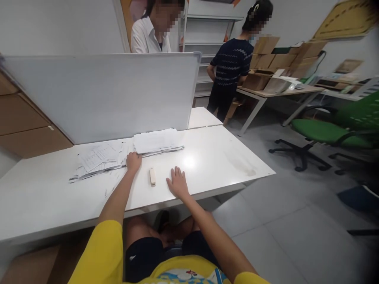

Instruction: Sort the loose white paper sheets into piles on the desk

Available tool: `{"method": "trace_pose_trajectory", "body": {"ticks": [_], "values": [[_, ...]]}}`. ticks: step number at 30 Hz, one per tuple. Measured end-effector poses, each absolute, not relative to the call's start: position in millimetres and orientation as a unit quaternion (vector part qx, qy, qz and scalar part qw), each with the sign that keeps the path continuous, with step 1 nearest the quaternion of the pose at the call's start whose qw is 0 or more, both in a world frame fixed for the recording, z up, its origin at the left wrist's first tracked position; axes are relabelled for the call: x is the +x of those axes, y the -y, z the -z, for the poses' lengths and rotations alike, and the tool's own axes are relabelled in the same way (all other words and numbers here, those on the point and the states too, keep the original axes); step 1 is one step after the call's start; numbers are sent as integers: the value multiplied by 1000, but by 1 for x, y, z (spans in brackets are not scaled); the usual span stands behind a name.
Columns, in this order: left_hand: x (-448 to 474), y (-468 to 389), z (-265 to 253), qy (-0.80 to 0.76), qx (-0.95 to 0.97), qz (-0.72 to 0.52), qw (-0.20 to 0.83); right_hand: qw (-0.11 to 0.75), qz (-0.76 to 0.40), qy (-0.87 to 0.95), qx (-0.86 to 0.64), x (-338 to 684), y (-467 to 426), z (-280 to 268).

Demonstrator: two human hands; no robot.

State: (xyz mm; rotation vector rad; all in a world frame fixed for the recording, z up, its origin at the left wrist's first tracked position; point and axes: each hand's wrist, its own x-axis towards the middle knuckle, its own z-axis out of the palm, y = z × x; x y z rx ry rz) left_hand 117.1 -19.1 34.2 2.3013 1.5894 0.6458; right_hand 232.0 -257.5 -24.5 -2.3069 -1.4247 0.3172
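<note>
At the front left corner of a stack of white papers (155, 140), my left hand (134, 161) has its fingers curled in and closed on the corner; the fingertips are partly hidden. My right hand (178, 183) lies flat on the white table (213, 157) with its fingers spread and holds nothing. Between my two hands rests a small cream stapler (152, 177), apart from both. A looser pile of printed sheets (99, 157) lies left of my left hand, its edges uneven.
A whiteboard panel (118, 94) stands along the table's far side. Behind it is a person in a white shirt (145, 35); another in a dark top (231, 61) stands near a table with cardboard boxes (284, 59). Green chairs (319, 130) are at right. Cartons (26, 118) stand at left.
</note>
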Motion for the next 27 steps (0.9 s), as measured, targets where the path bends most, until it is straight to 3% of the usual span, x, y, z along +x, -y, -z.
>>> {"method": "trace_pose_trajectory", "body": {"ticks": [13,16,20,23,27], "values": [[146,-34,-5,-576,782,-176,160,225,-84,506,-829,231,270,49],[122,-49,-8,-561,788,-187,173,192,-92,510,-834,230,273,41],[64,-62,-19,-563,778,-256,113,147,-97,512,-841,226,273,32],[14,-72,-21,-594,751,-280,69,133,-91,516,-841,225,270,32],[-32,-77,-13,-597,750,-271,83,134,-79,520,-840,224,266,38]]}}
